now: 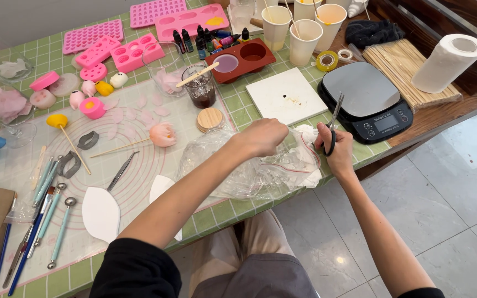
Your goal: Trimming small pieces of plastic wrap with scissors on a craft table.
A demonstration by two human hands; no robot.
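The left hand (263,136) pinches the clear plastic bag (249,165) with closed fingers; the right hand (335,146) grips scissors (333,124), blades pointing up beside the black scale (368,99).

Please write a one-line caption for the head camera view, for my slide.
Right hand holds scissors beside a clear plastic bag gripped by the left hand on a craft table.
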